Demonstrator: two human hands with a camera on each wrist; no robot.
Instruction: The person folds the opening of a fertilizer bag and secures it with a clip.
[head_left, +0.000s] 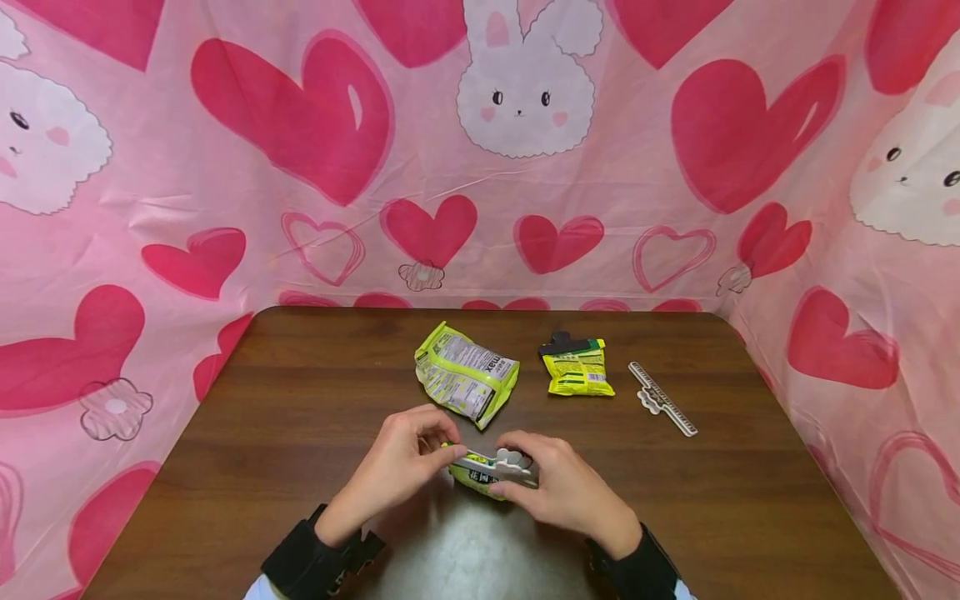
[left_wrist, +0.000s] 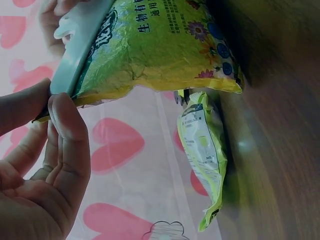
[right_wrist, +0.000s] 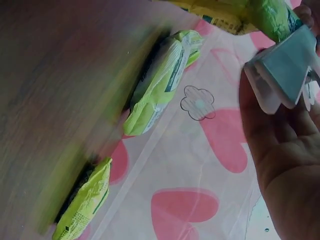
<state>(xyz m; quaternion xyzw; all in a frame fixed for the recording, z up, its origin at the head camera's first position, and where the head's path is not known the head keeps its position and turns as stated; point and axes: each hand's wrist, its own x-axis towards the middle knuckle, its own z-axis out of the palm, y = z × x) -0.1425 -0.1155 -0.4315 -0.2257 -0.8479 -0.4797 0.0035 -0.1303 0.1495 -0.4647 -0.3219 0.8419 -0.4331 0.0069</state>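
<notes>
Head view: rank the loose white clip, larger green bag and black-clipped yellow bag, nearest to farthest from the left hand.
1. Larger green bag: beyond the left hand, slightly right.
2. Black-clipped yellow bag: right of the green bag.
3. Loose white clip: farthest right.

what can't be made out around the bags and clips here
Head view: the right end of the held bag, behind the right grip.
Head view: fine print on the small yellow bag, too small.
Right wrist view: part of the held clip, cut off by the right edge.
</notes>
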